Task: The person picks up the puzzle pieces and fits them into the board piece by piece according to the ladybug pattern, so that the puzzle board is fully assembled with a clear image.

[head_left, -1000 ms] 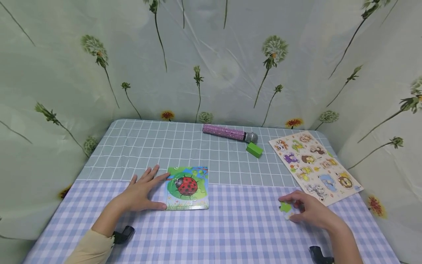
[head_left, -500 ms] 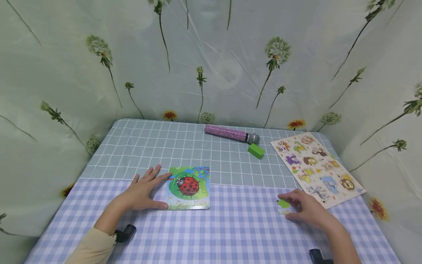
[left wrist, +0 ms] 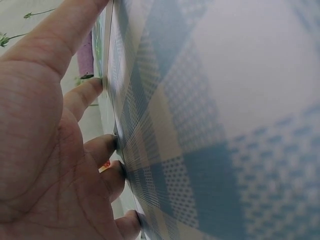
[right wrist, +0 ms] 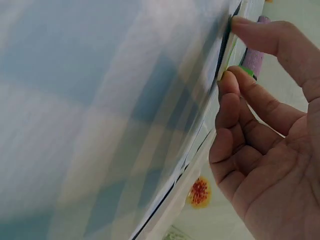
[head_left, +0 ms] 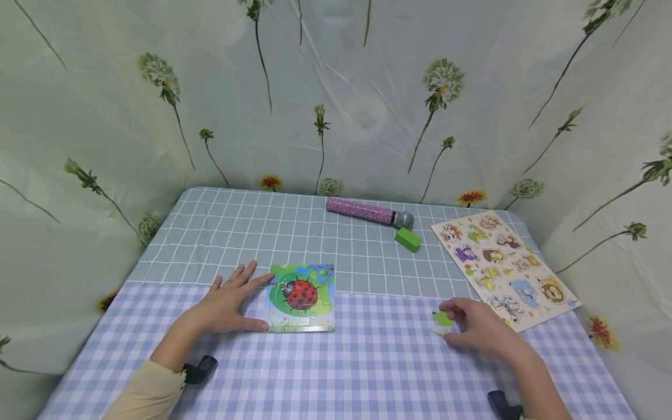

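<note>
A ladybird jigsaw puzzle [head_left: 301,297] lies flat on the checked cloth, left of the middle in the head view. My left hand [head_left: 226,303] is spread along its left side, with the thumb at the lower left corner and the index finger near the upper left edge. In the left wrist view, the other fingertips [left wrist: 131,220] rest on the cloth. To the right, my right hand [head_left: 480,328] pinches a green and pale jigsaw piece [head_left: 443,321] between thumb and index finger, low over the cloth. The right wrist view shows that piece edge-on [right wrist: 228,52], with the remaining fingers curled.
A pink glittery microphone [head_left: 362,210] lies near the back edge of the table, a green block [head_left: 408,240] just in front of its head. At the right lies an animal puzzle board [head_left: 505,269], close behind my right hand. A flower-printed curtain [head_left: 367,99] rises behind the table.
My right hand has slid left with the jigsaw piece, which has turned a little. My left hand keeps its place at the puzzle; the head view has shifted slightly.
</note>
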### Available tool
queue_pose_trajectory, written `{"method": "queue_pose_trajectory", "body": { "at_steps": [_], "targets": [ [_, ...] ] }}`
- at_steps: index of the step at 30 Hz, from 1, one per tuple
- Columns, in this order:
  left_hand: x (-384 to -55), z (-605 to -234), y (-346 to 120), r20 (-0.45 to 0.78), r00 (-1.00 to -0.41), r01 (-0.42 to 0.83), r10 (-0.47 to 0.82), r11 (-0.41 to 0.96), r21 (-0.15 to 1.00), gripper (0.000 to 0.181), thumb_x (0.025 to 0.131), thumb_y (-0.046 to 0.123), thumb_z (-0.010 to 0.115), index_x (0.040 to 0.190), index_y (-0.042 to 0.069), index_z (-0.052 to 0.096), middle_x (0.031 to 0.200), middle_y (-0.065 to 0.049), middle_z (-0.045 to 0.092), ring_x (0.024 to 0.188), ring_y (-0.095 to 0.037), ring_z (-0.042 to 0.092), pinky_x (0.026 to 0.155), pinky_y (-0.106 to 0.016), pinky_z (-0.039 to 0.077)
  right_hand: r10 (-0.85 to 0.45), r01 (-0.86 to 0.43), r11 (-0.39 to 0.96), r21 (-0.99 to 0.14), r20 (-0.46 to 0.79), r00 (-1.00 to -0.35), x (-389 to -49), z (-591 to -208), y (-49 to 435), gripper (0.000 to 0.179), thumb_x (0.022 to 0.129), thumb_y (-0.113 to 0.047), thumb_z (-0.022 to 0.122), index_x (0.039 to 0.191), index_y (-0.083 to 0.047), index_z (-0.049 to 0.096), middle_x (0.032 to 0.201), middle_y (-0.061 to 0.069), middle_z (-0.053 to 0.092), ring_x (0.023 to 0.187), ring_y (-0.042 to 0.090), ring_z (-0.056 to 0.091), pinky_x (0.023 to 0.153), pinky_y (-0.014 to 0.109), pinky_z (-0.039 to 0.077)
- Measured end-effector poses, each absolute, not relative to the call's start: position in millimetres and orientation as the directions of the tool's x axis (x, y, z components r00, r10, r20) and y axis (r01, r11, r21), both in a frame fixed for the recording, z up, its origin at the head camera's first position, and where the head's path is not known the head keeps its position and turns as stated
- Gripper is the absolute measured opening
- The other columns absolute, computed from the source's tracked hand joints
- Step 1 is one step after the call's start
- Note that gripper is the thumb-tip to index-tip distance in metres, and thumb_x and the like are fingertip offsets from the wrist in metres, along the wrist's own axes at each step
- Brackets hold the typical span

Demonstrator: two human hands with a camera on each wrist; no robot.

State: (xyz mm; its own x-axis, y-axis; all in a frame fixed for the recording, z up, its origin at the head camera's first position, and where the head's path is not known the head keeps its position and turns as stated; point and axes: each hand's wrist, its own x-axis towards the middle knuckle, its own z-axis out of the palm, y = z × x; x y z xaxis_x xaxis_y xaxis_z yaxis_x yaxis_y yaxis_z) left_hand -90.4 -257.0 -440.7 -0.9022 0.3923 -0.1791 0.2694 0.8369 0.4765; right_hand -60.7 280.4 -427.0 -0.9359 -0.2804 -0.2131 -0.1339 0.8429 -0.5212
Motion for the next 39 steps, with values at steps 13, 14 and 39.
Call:
{"method": "queue_pose_trajectory", "body": {
  "at_steps": [13, 14, 39],
  "targets": [
    [-90, -438, -256, -0.181, -0.902, 0.269, 0.391, 0.839, 0.472, 0.108, 0.076, 0.064, 0.091, 0.165, 0.023, 0.044, 0.178, -0.026, 0.019, 0.162, -0.057, 0.016, 0.118, -0.088, 0.011, -0.382, -0.247, 0.776, -0.58, -0.123, -0.916, -76, -427, 242, 0.047, 0.082, -0.02, 0.093, 0.123, -0.007, 0.076, 0.101, -0.008, 0.068, 0.091, 0.005, 0.058, 0.081, 0.025, 0.055],
    [-90, -438, -256, -0.182, -0.902, 0.27, 0.391, 0.84, 0.47, 0.108, 0.076, 0.064, 0.091, 0.165, 0.023, 0.044, 0.178, -0.026, 0.019, 0.162, -0.058, 0.016, 0.118, -0.088, 0.011, -0.396, -0.258, 0.77, -0.583, -0.12, -0.91, -78, -427, 239, 0.047, 0.082, -0.021, 0.093, 0.124, -0.006, 0.076, 0.101, -0.008, 0.069, 0.091, 0.005, 0.058, 0.081, 0.025, 0.055],
    [-97, -441, -242, -0.165, -0.895, 0.32, 0.415, 0.854, 0.411, 0.11, 0.074, 0.07, 0.088, 0.166, 0.028, 0.044, 0.178, -0.026, 0.02, 0.163, -0.056, 0.018, 0.116, -0.091, 0.01, -0.686, -0.55, 0.639, -0.538, -0.075, -0.724, -101, -409, 132, 0.042, 0.087, -0.021, 0.086, 0.125, -0.006, 0.077, 0.106, -0.004, 0.075, 0.097, 0.014, 0.068, 0.089, 0.03, 0.058]
  ]
}}
